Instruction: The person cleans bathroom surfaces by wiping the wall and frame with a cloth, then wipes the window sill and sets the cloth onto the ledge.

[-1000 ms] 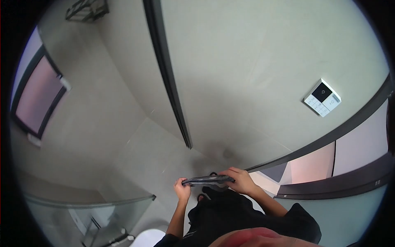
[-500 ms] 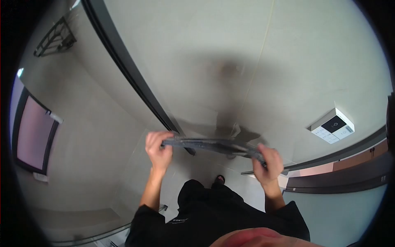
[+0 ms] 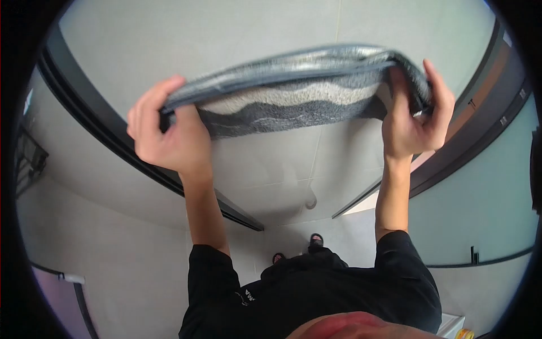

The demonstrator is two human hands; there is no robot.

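Grey tiled wall [image 3: 254, 34] behind; folded mat [image 3: 293, 90] spans between hands, left hand [image 3: 164, 133] and right hand [image 3: 412, 121] clamping ends, equally near.

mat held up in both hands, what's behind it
Behind the mat is the grey tiled wall with one vertical joint running down. The strip of wall directly behind the mat is covered.

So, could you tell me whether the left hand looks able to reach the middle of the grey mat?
Probably yes: the left hand grips one end of the grey mat, and nothing lies between it and the middle, though it would have to release its grip.
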